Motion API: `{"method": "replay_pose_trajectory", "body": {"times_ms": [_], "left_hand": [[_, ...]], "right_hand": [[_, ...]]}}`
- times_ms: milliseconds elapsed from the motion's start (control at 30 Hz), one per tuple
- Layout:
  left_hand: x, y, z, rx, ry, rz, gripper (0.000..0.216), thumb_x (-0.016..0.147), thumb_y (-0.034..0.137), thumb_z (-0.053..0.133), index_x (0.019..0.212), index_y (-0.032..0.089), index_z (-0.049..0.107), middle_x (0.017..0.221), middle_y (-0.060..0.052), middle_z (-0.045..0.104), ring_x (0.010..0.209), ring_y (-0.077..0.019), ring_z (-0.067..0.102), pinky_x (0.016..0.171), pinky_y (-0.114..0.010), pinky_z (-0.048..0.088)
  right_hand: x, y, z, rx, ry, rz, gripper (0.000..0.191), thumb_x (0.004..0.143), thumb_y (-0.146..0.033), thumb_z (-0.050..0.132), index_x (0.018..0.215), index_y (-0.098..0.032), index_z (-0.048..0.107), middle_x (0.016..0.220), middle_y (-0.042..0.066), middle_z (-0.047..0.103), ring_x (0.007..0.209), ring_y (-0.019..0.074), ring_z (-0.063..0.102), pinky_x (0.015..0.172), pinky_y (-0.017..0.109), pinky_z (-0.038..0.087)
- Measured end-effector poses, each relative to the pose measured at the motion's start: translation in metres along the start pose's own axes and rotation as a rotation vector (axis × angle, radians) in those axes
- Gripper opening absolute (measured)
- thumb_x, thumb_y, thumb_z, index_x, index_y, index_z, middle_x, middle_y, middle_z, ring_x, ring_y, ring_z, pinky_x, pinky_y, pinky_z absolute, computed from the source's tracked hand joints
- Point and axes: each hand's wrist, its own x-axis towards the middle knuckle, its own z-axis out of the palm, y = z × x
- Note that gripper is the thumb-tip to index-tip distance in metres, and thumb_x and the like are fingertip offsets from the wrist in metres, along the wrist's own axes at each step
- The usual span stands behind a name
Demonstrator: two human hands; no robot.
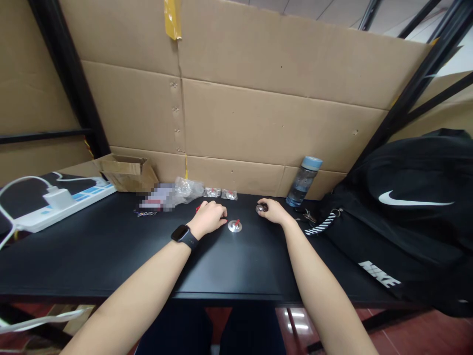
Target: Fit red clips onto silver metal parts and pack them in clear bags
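Both my arms reach over a black table (111, 256). My left hand (209, 218), with a black watch on its wrist, is curled into a closed grip; something red shows at its far side, too hidden to name. Just right of it a small silver disc with a red knob (235, 225) lies free on the table. My right hand (271, 211) is closed, its fingertips pinching a small silver round piece (260, 208). Two small clear packets with similar pieces (220, 193) lie behind, by the cardboard wall.
A cardboard wall (258, 113) backs the table. A water bottle (303, 181) stands behind my right hand, with keys (308, 215) and a black backpack (410, 217) to the right. At left are a white power strip (66, 204), an open cardboard box (127, 172) and crumpled plastic bags (186, 188).
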Motion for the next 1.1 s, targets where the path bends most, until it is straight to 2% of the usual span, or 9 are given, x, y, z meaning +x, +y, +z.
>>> {"method": "replay_pose_trajectory", "body": {"times_ms": [100,167,333,467,600,800,967,1100], "left_hand": [[0.001,0.000,0.005,0.016,-0.007,0.021,0.012,0.084,0.022,0.064,0.074,0.024,0.069,0.082,-0.005,0.071,0.090,-0.0252,0.063,0.085,-0.036,0.036],[0.001,0.000,0.007,0.014,0.003,0.021,0.014,0.085,0.020,0.062,0.072,0.024,0.067,0.082,-0.004,0.071,0.090,-0.0251,0.062,0.084,-0.036,0.035],[0.003,0.001,0.006,-0.065,0.081,-0.036,0.012,0.092,0.024,0.053,0.089,0.025,0.065,0.087,-0.001,0.072,0.090,-0.0213,0.063,0.086,-0.036,0.035],[0.005,0.004,0.000,-0.181,0.142,-0.086,0.008,0.089,0.028,0.059,0.089,0.025,0.066,0.091,0.001,0.074,0.091,-0.0202,0.065,0.087,-0.034,0.038],[0.005,0.008,-0.004,-0.242,0.193,-0.101,0.008,0.087,0.028,0.062,0.085,0.025,0.068,0.095,0.001,0.076,0.089,-0.0201,0.067,0.088,-0.034,0.038],[0.006,0.013,0.001,-0.275,0.247,-0.151,0.011,0.088,0.030,0.063,0.095,0.028,0.072,0.097,0.002,0.077,0.097,-0.0213,0.068,0.094,-0.038,0.035],[0.007,0.015,-0.003,-0.337,0.260,-0.192,0.016,0.090,0.038,0.062,0.092,0.027,0.074,0.098,0.000,0.078,0.094,-0.0223,0.070,0.097,-0.040,0.036],[0.006,0.016,-0.007,-0.358,0.308,-0.181,0.015,0.090,0.038,0.062,0.091,0.028,0.074,0.102,0.000,0.076,0.100,-0.0229,0.067,0.096,-0.040,0.039]], "right_hand": [[-0.002,0.001,0.000,0.037,-0.017,0.007,0.029,0.072,-0.017,0.072,0.100,-0.021,0.073,0.093,0.004,0.076,0.083,0.0208,0.070,0.080,0.031,0.052],[-0.003,0.001,-0.001,0.054,-0.009,0.012,0.030,0.069,-0.016,0.074,0.099,-0.021,0.073,0.092,0.004,0.076,0.082,0.0205,0.070,0.078,0.030,0.052],[-0.002,0.002,-0.004,0.085,0.003,0.009,0.031,0.069,-0.016,0.075,0.099,-0.021,0.073,0.093,0.004,0.077,0.084,0.0207,0.070,0.079,0.031,0.053],[-0.002,0.005,-0.005,0.113,0.022,0.020,0.037,0.066,-0.018,0.078,0.102,-0.021,0.072,0.097,0.005,0.076,0.085,0.0207,0.070,0.082,0.032,0.053],[-0.002,0.009,-0.004,0.134,0.003,0.035,0.035,0.067,-0.017,0.078,0.101,-0.020,0.072,0.097,0.005,0.076,0.083,0.0196,0.069,0.081,0.031,0.053],[-0.001,0.008,-0.007,0.159,0.007,0.019,0.033,0.066,-0.013,0.075,0.098,-0.019,0.072,0.093,0.004,0.074,0.082,0.0185,0.067,0.081,0.031,0.052],[-0.002,-0.023,-0.009,0.212,0.175,-0.126,0.036,0.068,-0.014,0.070,0.103,-0.022,0.070,0.104,0.004,0.071,0.090,0.0192,0.065,0.083,0.033,0.050],[-0.006,-0.067,-0.002,0.400,0.194,-0.220,0.041,0.072,-0.022,0.072,0.113,-0.024,0.065,0.113,0.005,0.069,0.094,0.0200,0.065,0.074,0.030,0.050]]}}
